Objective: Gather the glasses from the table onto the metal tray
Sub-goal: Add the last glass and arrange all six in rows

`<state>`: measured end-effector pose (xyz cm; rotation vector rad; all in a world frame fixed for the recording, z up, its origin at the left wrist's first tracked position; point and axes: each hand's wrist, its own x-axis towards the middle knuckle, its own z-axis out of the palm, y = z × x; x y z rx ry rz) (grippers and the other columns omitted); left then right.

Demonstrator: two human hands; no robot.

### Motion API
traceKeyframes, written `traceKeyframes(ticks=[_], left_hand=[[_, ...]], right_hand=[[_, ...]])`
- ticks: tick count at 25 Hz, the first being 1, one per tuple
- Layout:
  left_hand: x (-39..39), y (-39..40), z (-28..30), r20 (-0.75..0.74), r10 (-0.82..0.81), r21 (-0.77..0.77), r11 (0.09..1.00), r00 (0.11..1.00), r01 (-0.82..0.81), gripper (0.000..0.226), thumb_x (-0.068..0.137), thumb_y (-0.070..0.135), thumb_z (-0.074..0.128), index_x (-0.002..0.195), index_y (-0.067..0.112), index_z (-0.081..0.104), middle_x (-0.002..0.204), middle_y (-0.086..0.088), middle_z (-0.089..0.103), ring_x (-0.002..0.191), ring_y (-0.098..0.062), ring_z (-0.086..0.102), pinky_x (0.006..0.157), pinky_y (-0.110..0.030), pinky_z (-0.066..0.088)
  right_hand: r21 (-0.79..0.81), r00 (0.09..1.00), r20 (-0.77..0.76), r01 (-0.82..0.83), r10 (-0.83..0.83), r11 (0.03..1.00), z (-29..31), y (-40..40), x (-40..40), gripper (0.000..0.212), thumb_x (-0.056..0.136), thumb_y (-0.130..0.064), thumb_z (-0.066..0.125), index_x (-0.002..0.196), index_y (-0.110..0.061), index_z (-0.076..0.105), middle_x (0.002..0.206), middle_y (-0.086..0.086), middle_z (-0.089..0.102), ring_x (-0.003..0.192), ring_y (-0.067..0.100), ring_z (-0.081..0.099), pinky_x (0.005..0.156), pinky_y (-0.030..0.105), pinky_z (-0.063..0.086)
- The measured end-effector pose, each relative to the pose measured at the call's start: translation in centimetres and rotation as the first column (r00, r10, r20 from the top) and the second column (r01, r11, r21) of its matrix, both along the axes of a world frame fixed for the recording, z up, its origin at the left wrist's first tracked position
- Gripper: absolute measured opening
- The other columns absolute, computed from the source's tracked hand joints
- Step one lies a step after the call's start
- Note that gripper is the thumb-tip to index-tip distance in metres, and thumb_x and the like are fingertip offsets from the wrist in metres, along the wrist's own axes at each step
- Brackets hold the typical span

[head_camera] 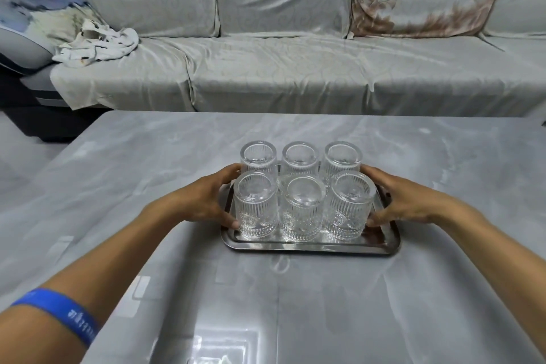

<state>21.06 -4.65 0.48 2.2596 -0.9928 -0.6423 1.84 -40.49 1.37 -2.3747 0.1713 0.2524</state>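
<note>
Several ribbed clear glasses stand upside down on the metal tray (pixel 310 248), in two rows of three. My left hand (pixel 206 201) cups the left side of the group. Its thumb rests on the front-left glass (pixel 256 211) and its fingers reach the back-left glass (pixel 258 156). On the other side, my right hand (pixel 404 201) mirrors it, thumb against the front-right glass (pixel 350 210) and fingers by the back-right glass (pixel 342 156). The middle glasses (pixel 301 213) stand untouched between them.
The tray sits near the middle of a glossy grey marble-look table (pixel 147 186). Beyond the table's far edge is a grey covered sofa (pixel 280 68) with a crumpled cloth (pixel 97 44) at its left end. A blue wristband (pixel 59 313) is on my left arm.
</note>
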Motion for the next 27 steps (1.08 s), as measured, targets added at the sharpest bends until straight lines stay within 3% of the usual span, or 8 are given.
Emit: traceKeyframes(ticks=[3,6,8,10,12,14,18,27], left_hand=[[-0.5,0.2,0.2,-0.033,0.000,0.000,1.000,0.999,0.000,0.119,0.051,0.029,0.094,0.148,0.032,0.023,0.151,0.010,0.038,0.139,-0.008,0.033,0.113,-0.030,0.030],[-1.4,0.8,2.0,-0.006,0.063,0.031,0.998,0.998,-0.063,0.107,0.062,0.015,0.087,0.149,0.026,0.025,0.151,0.008,0.036,0.140,-0.012,0.033,0.109,-0.026,0.029],[-2.7,1.3,3.6,0.146,0.183,-0.125,0.978,0.972,-0.165,0.084,0.071,0.011,0.078,0.142,0.027,0.038,0.143,0.008,0.046,0.134,-0.013,0.042,0.101,-0.023,0.033],[-5.1,1.4,5.2,0.429,0.204,-0.312,0.948,0.880,-0.068,0.057,0.074,0.025,0.069,0.128,0.035,0.052,0.124,0.018,0.057,0.117,-0.004,0.051,0.094,-0.019,0.037],[-7.5,1.2,5.3,0.571,0.182,-0.334,0.942,0.801,0.024,0.050,0.075,0.030,0.064,0.123,0.036,0.052,0.118,0.022,0.055,0.108,-0.001,0.051,0.091,-0.017,0.038],[-8.9,1.1,4.0,0.450,0.293,-0.383,0.917,0.843,-0.114,0.056,0.077,0.021,0.065,0.130,0.031,0.048,0.126,0.014,0.053,0.111,-0.007,0.050,0.093,-0.023,0.040],[-8.4,1.7,1.6,0.161,0.386,-0.318,0.892,0.908,-0.322,0.069,0.076,0.014,0.068,0.137,0.030,0.040,0.131,0.004,0.053,0.116,-0.013,0.051,0.097,-0.034,0.044],[-8.7,2.2,0.3,0.046,0.325,-0.286,0.910,0.945,-0.299,0.069,0.073,0.009,0.069,0.132,0.033,0.044,0.128,0.007,0.056,0.117,-0.012,0.052,0.093,-0.028,0.043]], right_hand=[[-0.016,1.000,-0.002,-0.005,0.005,1.000,0.0,0.7,0.0,0.114,0.058,-0.016,0.090,0.146,-0.040,0.023,0.144,-0.019,0.039,0.131,0.001,0.035,0.098,0.002,0.025],[-0.081,0.997,-0.007,0.075,-0.076,0.994,2.2,1.7,-1.3,0.102,0.064,-0.011,0.086,0.145,-0.032,0.027,0.145,-0.010,0.042,0.130,0.015,0.043,0.103,0.027,0.036],[-0.216,0.909,0.343,0.322,-0.237,0.922,3.5,3.5,-3.4,0.064,0.073,-0.015,0.077,0.129,-0.030,0.048,0.131,-0.005,0.057,0.112,0.021,0.058,0.086,0.031,0.045],[-0.276,0.699,0.710,0.393,-0.090,0.877,3.9,7.6,-5.8,0.025,0.081,-0.023,0.062,0.102,-0.036,0.056,0.099,-0.010,0.067,0.084,0.015,0.064,0.068,0.028,0.047],[-0.360,0.731,0.660,0.109,0.171,0.926,3.2,13.0,-7.2,0.018,0.086,-0.028,0.052,0.102,-0.031,0.060,0.095,-0.009,0.070,0.083,0.013,0.065,0.071,0.030,0.053],[-0.420,0.835,0.436,-0.141,0.335,0.897,1.1,16.2,-6.9,0.031,0.090,-0.031,0.049,0.118,-0.022,0.059,0.117,-0.002,0.068,0.103,0.020,0.064,0.087,0.035,0.052],[-0.375,0.946,0.234,-0.125,0.225,0.919,-1.2,16.9,-4.8,0.058,0.091,-0.044,0.045,0.143,-0.021,0.034,0.149,-0.002,0.041,0.132,0.018,0.042,0.109,0.032,0.035],[-0.284,0.903,0.375,-0.105,0.211,0.953,-0.3,16.4,-4.8,0.053,0.086,-0.038,0.056,0.136,-0.024,0.046,0.138,-0.009,0.052,0.122,0.010,0.050,0.102,0.025,0.039]])
